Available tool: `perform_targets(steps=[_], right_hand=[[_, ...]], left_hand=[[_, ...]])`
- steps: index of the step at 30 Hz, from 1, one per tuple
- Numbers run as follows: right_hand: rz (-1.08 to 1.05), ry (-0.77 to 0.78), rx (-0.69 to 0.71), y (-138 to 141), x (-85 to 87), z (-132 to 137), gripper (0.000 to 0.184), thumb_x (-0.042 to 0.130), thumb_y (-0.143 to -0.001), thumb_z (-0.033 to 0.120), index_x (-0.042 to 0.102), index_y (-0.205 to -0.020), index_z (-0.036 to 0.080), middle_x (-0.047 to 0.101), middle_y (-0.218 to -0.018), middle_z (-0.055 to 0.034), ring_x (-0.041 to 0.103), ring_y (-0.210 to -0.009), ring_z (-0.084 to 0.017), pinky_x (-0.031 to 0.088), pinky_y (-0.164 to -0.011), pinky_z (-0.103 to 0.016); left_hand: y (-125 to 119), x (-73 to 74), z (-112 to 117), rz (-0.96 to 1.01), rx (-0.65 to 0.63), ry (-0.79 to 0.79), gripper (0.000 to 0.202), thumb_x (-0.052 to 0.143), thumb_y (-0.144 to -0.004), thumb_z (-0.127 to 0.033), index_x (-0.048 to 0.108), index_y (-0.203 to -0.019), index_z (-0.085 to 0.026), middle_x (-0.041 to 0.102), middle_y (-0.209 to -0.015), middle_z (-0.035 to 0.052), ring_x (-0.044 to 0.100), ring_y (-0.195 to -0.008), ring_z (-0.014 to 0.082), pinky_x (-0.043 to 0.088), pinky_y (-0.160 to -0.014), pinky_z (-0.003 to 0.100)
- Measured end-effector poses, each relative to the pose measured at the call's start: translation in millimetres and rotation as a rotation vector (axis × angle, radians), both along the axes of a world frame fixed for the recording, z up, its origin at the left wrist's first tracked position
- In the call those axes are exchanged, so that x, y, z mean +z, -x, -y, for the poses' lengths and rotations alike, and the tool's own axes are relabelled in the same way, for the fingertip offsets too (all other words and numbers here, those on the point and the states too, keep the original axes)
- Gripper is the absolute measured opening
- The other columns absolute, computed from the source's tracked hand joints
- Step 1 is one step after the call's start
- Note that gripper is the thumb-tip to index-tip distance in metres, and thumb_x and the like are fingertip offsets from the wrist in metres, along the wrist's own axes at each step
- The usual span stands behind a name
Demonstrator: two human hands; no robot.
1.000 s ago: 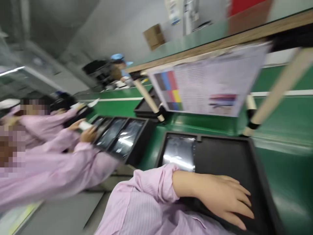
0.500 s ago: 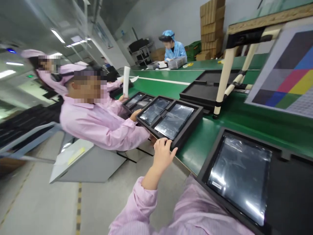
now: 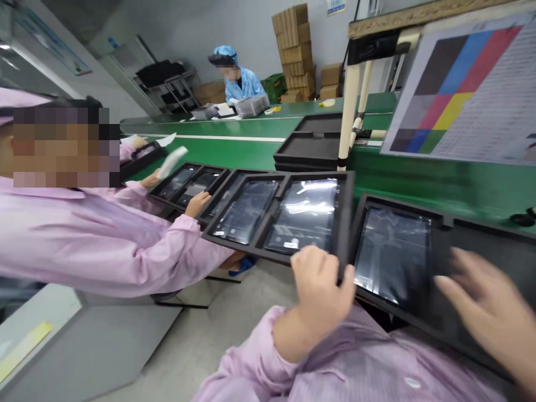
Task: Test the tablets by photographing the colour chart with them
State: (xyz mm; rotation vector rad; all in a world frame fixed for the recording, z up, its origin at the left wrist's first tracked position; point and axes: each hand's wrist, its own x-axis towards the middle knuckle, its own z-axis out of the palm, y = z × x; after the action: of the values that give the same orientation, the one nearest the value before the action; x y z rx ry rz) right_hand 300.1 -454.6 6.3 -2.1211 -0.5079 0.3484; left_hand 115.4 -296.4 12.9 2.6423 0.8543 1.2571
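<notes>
My left hand is closed over the near right corner of a black foam tray, tilted toward me. Two tablets in clear film, a right one and a left one, lie in its compartments. To the right sits a second black tray. One film-covered tablet fills its left compartment; the right compartment holds nothing I can see. Over that compartment hovers my right hand, blurred, with thumb and fingers apart.
A co-worker in a pink sleeve sits close on the left, a hand at another tray. Stacked black trays stand on the green bench. A pipe frame bears a color chart. Another person works across the bench.
My left hand has drawn the two-tablet tray rightward, close to the second tray. My right hand has come into view over the second tray. The view has turned right.
</notes>
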Motion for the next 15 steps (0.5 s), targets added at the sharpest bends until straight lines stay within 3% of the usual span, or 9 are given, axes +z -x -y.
perform_targets(steps=[2,3,5,6,7,9,11,12,15], right_hand=[[-0.480,-0.283,0.104,30,1.1,-43,0.109,0.070,-0.063,0.079,0.037,-0.154,0.028,0.049,-0.148,-0.0142,0.062,-0.118,-0.034,0.060,-0.088,-0.044],[-0.600,-0.339,0.096,43,3.7,-60,0.114,0.076,-0.058,0.073,0.035,-0.154,0.027,0.055,-0.142,-0.0125,0.063,-0.116,-0.033,0.060,-0.087,-0.042],[-0.713,-0.420,-0.007,58,10.4,-79,0.121,0.084,-0.049,0.059,0.034,-0.154,0.027,0.066,-0.125,-0.0089,0.067,-0.103,-0.031,0.062,-0.079,-0.039],[-0.742,-0.435,-0.060,59,13.2,-81,0.123,0.085,-0.045,0.051,0.035,-0.154,0.029,0.069,-0.118,-0.0072,0.069,-0.094,-0.030,0.062,-0.073,-0.038],[-0.768,-0.446,-0.105,57,14.9,-78,0.123,0.085,-0.043,0.046,0.035,-0.154,0.031,0.070,-0.114,-0.0060,0.069,-0.087,-0.030,0.061,-0.068,-0.038],[-0.808,-0.458,-0.159,45,14.4,-62,0.121,0.082,-0.043,0.040,0.036,-0.155,0.033,0.070,-0.116,-0.0054,0.070,-0.084,-0.031,0.060,-0.063,-0.038],[-0.793,-0.465,-0.184,27,9.3,-38,0.119,0.080,-0.045,0.038,0.036,-0.156,0.031,0.067,-0.126,-0.0071,0.070,-0.095,-0.033,0.061,-0.068,-0.038],[-0.756,-0.466,-0.188,18,5.5,-24,0.118,0.079,-0.048,0.039,0.035,-0.157,0.029,0.064,-0.132,-0.0081,0.069,-0.103,-0.034,0.061,-0.072,-0.037],[-0.603,-0.384,-0.154,-7,-5.5,23,0.110,0.074,-0.058,0.039,0.031,-0.160,0.028,0.053,-0.147,-0.0092,0.064,-0.117,-0.034,0.061,-0.079,-0.038]], left_hand=[[-10,-0.8,35,0.031,-0.078,-0.001,0.026,0.054,-0.093,-0.030,0.059,-0.070,-0.019,0.056,-0.072,0.0048,0.054,-0.076,0.0215,0.040,-0.074,0.036],[-11,-3.2,46,0.039,-0.152,-0.013,0.028,0.052,-0.095,-0.032,0.062,-0.072,-0.018,0.057,-0.071,0.0049,0.054,-0.075,0.0212,0.040,-0.074,0.036],[-1,-8.4,47,0.033,-0.302,-0.038,0.030,0.049,-0.097,-0.038,0.067,-0.083,-0.019,0.060,-0.071,0.0036,0.056,-0.074,0.0202,0.041,-0.074,0.036],[11,-10.0,38,0.029,-0.309,-0.034,0.029,0.049,-0.097,-0.040,0.069,-0.089,-0.020,0.062,-0.072,0.0028,0.058,-0.076,0.0202,0.042,-0.077,0.037],[26,-10.8,23,0.029,-0.269,0.001,0.027,0.051,-0.096,-0.041,0.070,-0.095,-0.023,0.064,-0.075,0.0023,0.060,-0.079,0.0206,0.042,-0.082,0.039],[61,-10.6,-17,0.105,0.114,0.184,0.022,0.058,-0.091,-0.041,0.071,-0.098,-0.025,0.068,-0.088,0.0062,0.063,-0.094,0.0258,0.043,-0.091,0.044],[91,-10.9,-57,0.316,0.466,0.633,0.027,0.064,-0.083,-0.043,0.070,-0.099,-0.022,0.068,-0.099,0.0102,0.062,-0.105,0.0280,0.048,-0.092,0.042],[101,-12.3,-72,0.396,0.516,0.879,0.029,0.065,-0.081,-0.046,0.069,-0.096,-0.022,0.068,-0.098,0.0093,0.064,-0.104,0.0274,0.050,-0.089,0.041],[108,-20.3,-87,0.392,0.451,1.202,0.042,0.067,-0.074,-0.060,0.067,-0.079,-0.018,0.068,-0.076,0.0078,0.069,-0.080,0.0272,0.055,-0.068,0.037]])
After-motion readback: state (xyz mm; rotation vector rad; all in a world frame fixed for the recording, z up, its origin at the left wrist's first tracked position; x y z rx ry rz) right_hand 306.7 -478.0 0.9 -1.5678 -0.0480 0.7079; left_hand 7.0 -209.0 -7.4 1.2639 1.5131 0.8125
